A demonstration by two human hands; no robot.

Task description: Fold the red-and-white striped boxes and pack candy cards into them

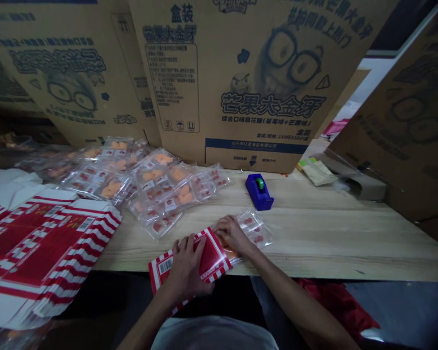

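A red-and-white striped candy box (213,257) lies at the table's near edge, partly jutting over it. My left hand (188,267) grips the box, fingers across its top face and thumb at the near side. At the box's right end, my right hand (230,234) has its fingers closed on a clear packet with orange candy (230,253), which sits partly at the box's opening. How far inside it reaches is hidden. Just beyond my right hand lies a clear candy packet (257,228) with red pieces.
A heap of clear candy packets (160,180) covers the back left. Flat striped boxes (47,243) are stacked at the left. A blue tape dispenser (259,192) stands near the middle. Large cardboard cartons (241,87) line the back; another carton (405,126) stands at the right.
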